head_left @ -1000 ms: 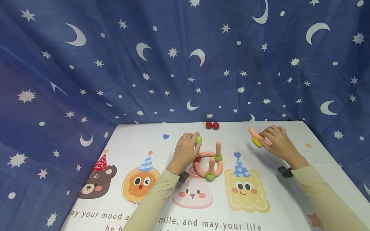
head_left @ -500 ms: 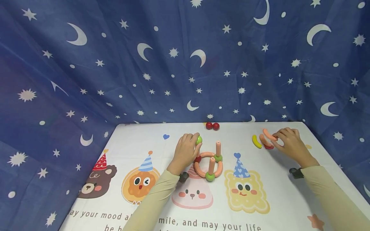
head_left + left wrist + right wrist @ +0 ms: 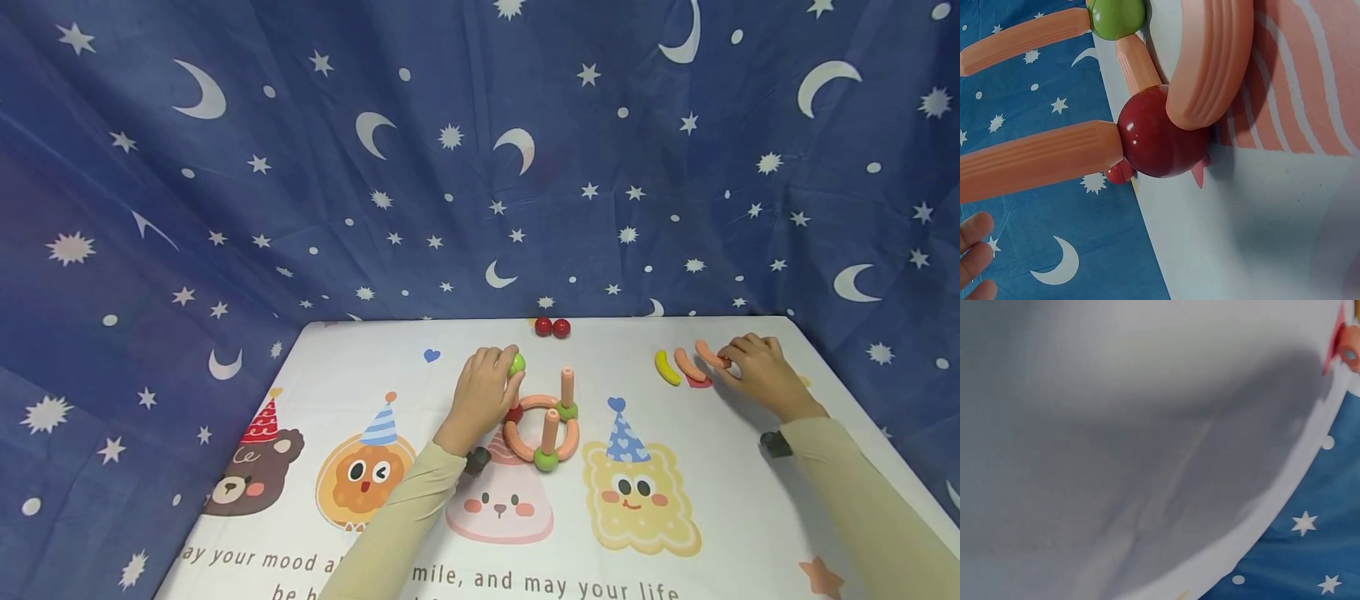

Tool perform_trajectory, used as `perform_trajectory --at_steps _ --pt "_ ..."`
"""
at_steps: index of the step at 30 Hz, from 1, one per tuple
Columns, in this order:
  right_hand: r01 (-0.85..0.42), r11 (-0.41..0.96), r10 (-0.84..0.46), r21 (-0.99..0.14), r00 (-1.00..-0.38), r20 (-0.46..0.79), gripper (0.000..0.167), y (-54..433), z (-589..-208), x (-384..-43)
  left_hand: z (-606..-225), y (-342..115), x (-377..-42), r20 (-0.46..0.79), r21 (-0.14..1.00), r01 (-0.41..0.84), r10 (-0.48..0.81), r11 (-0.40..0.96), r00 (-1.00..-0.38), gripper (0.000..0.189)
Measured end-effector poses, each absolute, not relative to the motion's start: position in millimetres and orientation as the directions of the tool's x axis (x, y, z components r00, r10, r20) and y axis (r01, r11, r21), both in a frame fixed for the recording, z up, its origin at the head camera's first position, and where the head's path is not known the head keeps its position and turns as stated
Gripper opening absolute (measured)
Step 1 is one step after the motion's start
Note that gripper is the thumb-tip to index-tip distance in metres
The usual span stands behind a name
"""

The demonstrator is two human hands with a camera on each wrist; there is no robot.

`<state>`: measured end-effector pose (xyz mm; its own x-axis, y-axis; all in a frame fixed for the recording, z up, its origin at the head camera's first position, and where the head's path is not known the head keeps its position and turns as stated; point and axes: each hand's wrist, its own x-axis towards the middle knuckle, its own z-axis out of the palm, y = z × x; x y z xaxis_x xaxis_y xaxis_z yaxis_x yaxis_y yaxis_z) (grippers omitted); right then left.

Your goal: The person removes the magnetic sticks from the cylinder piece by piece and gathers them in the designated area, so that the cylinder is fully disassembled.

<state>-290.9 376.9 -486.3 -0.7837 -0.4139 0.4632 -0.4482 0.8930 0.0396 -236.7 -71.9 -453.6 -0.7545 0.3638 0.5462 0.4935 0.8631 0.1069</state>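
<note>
My left hand (image 3: 478,398) holds a light green ball (image 3: 517,364) at the top of an upright peach stick, mostly hidden behind the fingers. That stick (image 3: 1035,161) rises from a red ball (image 3: 1161,132) on a ring of curved peach sticks (image 3: 537,402). Two further peach posts (image 3: 567,387) stand on the ring's green balls (image 3: 546,460). Over at the right, my right hand (image 3: 767,377) pinches the near end of a curved peach stick (image 3: 708,353), with something small and red at the fingertips. The right wrist view shows no fingers.
Left of that stick lie another curved peach stick (image 3: 687,365) and a yellow curved stick (image 3: 667,368). Two red balls (image 3: 552,327) sit side by side at the table's back edge. A blue starry curtain (image 3: 420,167) hangs behind the printed white tablecloth (image 3: 390,358).
My right hand has carried the curved peach stick rightward and down, from over the yellow stick to beside the other peach one. My left hand has stayed at the green ball.
</note>
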Motion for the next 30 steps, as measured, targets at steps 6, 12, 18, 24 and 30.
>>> perform_trajectory --at_steps 6,12,18,24,30 --pt "-0.410 0.910 -0.406 0.067 -0.843 0.355 0.018 378 -492 -300 -453 -72 -236 0.546 0.119 0.496 0.361 0.860 -0.756 0.035" --pt "-0.357 0.929 -0.371 0.101 -0.898 0.237 0.019 378 -495 -306 -453 -72 -236 0.538 0.118 0.493 0.361 0.862 -0.761 0.035" --pt "-0.349 0.931 -0.364 0.109 -0.912 0.188 0.020 378 -495 -308 -454 -71 -237 0.542 0.112 0.494 0.364 0.862 -0.758 0.035" --pt "-0.314 0.944 -0.324 0.104 -0.942 0.093 0.022 376 -496 -310 -454 -72 -237 0.546 0.104 0.492 0.364 0.864 -0.754 0.035" --pt "-0.270 0.959 -0.273 0.092 -0.962 0.026 0.024 375 -496 -311 -453 -71 -237 0.535 0.106 0.487 0.363 0.867 -0.763 0.036"
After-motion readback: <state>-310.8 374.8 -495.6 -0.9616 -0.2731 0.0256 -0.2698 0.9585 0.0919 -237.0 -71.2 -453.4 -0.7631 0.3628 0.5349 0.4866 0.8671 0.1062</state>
